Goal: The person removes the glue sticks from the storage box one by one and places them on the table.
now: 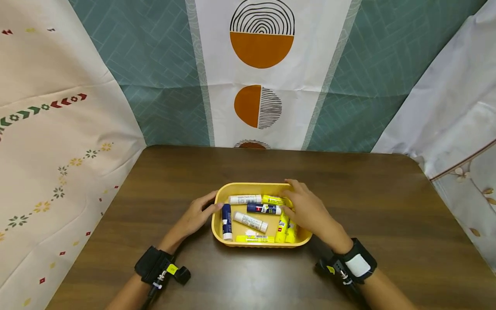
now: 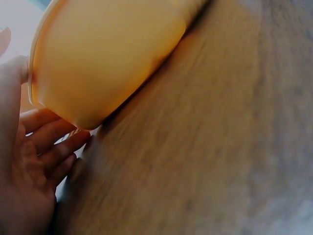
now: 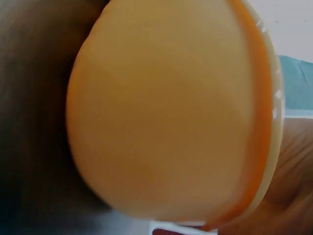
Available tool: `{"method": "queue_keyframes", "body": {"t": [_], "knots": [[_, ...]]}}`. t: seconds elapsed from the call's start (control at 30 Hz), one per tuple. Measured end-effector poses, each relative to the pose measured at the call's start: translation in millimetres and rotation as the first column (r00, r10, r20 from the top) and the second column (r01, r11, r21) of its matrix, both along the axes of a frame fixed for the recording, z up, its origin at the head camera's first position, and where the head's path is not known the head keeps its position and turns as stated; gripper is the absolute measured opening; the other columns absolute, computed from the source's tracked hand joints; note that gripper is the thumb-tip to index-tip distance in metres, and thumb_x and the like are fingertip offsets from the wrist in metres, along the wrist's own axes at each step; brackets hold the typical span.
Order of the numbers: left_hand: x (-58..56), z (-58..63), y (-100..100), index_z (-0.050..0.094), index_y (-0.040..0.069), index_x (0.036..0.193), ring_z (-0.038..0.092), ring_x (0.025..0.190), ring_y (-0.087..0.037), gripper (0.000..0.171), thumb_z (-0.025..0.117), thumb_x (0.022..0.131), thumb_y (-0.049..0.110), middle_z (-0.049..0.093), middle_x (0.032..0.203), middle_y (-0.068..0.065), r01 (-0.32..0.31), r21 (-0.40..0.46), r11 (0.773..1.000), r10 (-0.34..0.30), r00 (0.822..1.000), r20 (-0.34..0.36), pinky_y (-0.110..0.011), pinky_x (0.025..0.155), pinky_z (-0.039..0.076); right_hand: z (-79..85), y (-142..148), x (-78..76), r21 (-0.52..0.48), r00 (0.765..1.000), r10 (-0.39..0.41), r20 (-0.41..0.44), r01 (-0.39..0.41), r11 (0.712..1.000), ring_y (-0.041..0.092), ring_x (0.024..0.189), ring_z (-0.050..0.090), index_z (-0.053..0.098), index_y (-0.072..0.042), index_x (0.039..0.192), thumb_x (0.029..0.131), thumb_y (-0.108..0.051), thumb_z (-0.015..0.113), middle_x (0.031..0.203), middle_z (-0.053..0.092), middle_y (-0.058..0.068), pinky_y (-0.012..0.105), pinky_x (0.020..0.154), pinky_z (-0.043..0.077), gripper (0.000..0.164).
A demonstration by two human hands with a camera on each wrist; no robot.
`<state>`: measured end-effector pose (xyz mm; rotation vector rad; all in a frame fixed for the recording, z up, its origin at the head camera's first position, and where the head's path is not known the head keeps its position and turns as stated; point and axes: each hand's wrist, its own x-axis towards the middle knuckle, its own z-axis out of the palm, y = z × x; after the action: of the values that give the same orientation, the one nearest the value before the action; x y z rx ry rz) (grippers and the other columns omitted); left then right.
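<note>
A yellow plastic basket (image 1: 263, 245) sits on the table, with several glue sticks lying in it. Among them are a dark blue glue stick (image 1: 226, 221) at the left end, another blue glue stick (image 1: 263, 209) near the middle, a white glue stick (image 1: 250, 221) and a yellow glue stick (image 1: 255, 239). My left hand (image 1: 197, 215) holds the basket's left end, thumb over the rim and fingers (image 2: 54, 137) against the outer wall. Over the right end reaches my right hand (image 1: 308, 209), its fingers extended above the far right corner and its thumb near the blue stick's end.
Brown wooden table (image 1: 170, 172) surrounds the basket on all sides. A patterned cloth (image 1: 259, 103) hangs behind the table's far edge, and pale cloths hang at left and right. Black camera straps (image 1: 153, 265) sit on both wrists.
</note>
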<state>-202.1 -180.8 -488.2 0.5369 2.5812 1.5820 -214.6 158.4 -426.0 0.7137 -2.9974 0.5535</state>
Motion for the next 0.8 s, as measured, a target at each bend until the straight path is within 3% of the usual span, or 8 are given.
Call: {"method": "queue_keyframes", "body": {"t": [0.1, 0.33, 0.5, 0.67, 0.8], "knots": [[2.1, -1.9, -2, 0.049, 0.014, 0.15, 0.054, 0.13, -0.027, 0.05, 0.057, 0.104, 0.03, 0.056, 0.144, -0.01, 0.004, -0.012, 1.0, -0.004, 1.0, -0.011, -0.052, 0.106, 0.043, 0.3, -4, 3.8, 0.086, 0.999, -0.042, 0.03, 0.039, 0.996, 0.038, 0.135, 0.043, 0.072, -0.009, 0.122, 0.093, -0.022, 0.07, 0.153, 0.041, 0.019, 0.056, 0.097, 0.049, 0.031], [-3.9, 1.1, -3, 0.05, 0.013, 0.148, 0.057, 0.126, -0.026, 0.048, 0.058, 0.104, 0.026, 0.058, 0.142, -0.009, 0.026, 0.013, 1.0, -0.025, 0.998, -0.051, -0.051, 0.105, 0.045, 5.4, -8, -2.2, 0.103, 0.992, -0.095, 0.078, 0.087, 0.991, 0.037, 0.13, 0.041, 0.072, -0.008, 0.117, 0.09, -0.026, 0.074, 0.148, 0.042, 0.017, 0.057, 0.097, 0.044, 0.032], [-3.2, -2.1, -5, 0.049, 0.013, 0.149, 0.052, 0.132, -0.031, 0.05, 0.058, 0.103, 0.03, 0.055, 0.145, -0.011, 0.004, -0.016, 1.0, -0.005, 1.0, -0.028, -0.056, 0.108, 0.04, 0.9, -7, -9.0, 0.077, 0.995, -0.062, 0.081, 0.055, 0.995, 0.036, 0.131, 0.04, 0.07, -0.011, 0.107, 0.087, -0.031, 0.079, 0.146, 0.044, 0.016, 0.055, 0.097, 0.044, 0.03], [-2.2, -2.0, -3, 0.05, 0.013, 0.149, 0.051, 0.135, -0.033, 0.05, 0.059, 0.103, 0.032, 0.055, 0.146, -0.011, -0.023, -0.017, 1.0, 0.023, 0.999, -0.022, -0.058, 0.109, 0.038, -7.3, -4, -15.6, -0.005, 1.0, 0.007, 0.009, -0.006, 1.0, 0.038, 0.136, 0.038, 0.068, -0.014, 0.097, 0.084, -0.032, 0.083, 0.147, 0.046, 0.017, 0.058, 0.104, 0.038, 0.027], [-2.1, -4.2, -1, 0.049, 0.015, 0.149, 0.052, 0.133, -0.031, 0.05, 0.059, 0.103, 0.032, 0.055, 0.146, -0.009, -0.012, -0.01, 1.0, 0.012, 1.0, -0.024, -0.057, 0.109, 0.039, -11.4, 3, -16.8, -0.049, 0.997, 0.059, -0.057, -0.062, 0.997, 0.039, 0.147, 0.028, 0.067, -0.016, 0.093, 0.085, -0.033, 0.084, 0.156, 0.039, 0.017, 0.062, 0.112, 0.027, 0.025]]}}
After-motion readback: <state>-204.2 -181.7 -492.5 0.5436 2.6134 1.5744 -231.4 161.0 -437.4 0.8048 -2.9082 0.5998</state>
